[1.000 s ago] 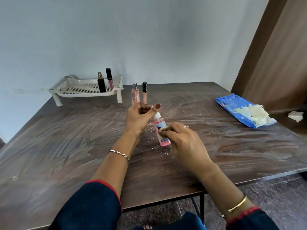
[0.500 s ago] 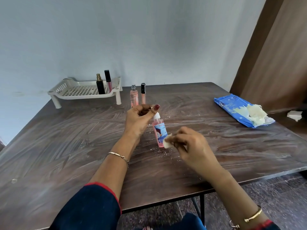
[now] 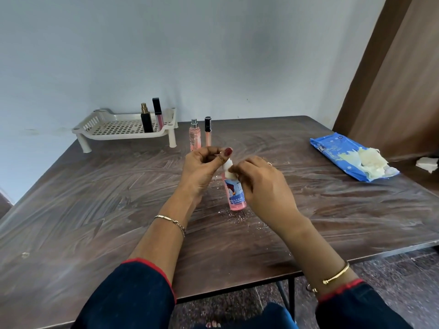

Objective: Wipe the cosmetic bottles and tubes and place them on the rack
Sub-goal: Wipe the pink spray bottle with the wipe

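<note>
A small pink bottle with a blue label and white cap stands upright on the table at the centre. My left hand pinches its cap from the left. My right hand pinches a small white wipe piece against the bottle's neck and covers the bottle's right side. The white rack stands at the back left with a black bottle and a pink gloss tube on it. A pink spray bottle and a peach tube with black cap stand on the table right of the rack.
A blue wet-wipe pack with crumpled wipes on it lies at the right of the dusty brown table. Another white wipe lies by the brown panel at far right. White crumbs lie scattered around the pink bottle.
My right hand moved with the wipe from the bottle's lower body up to its neck. The bottle went from tilted to upright. My left hand stayed on the cap.
</note>
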